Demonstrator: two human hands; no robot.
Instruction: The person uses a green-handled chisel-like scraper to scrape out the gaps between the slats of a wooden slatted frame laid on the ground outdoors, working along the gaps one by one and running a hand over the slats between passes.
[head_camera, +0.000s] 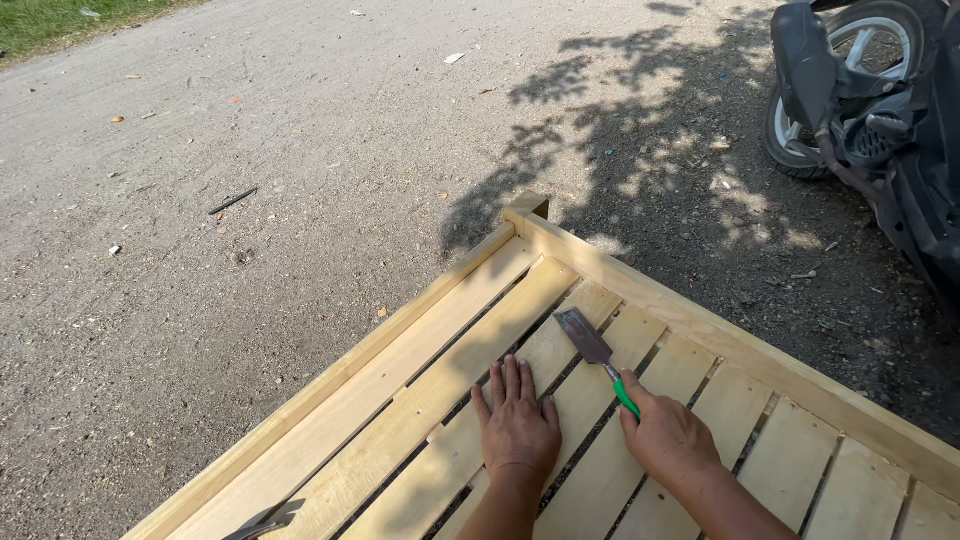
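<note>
My right hand (668, 437) is closed around the green handle of a scraper (596, 357), its blade pointing toward eleven o'clock onto the slatted wooden frame (400, 400). At nine o'clock my left hand (517, 425) lies flat, fingers spread, on a slat.

A single head-worn camera looks steeply down and forward from close above the pale slatted wooden frame (600, 400), with the grey gravel ground (250, 200) stretching beyond it.

Harsh sunlight, dappled tree shadows, sharp focus
</note>
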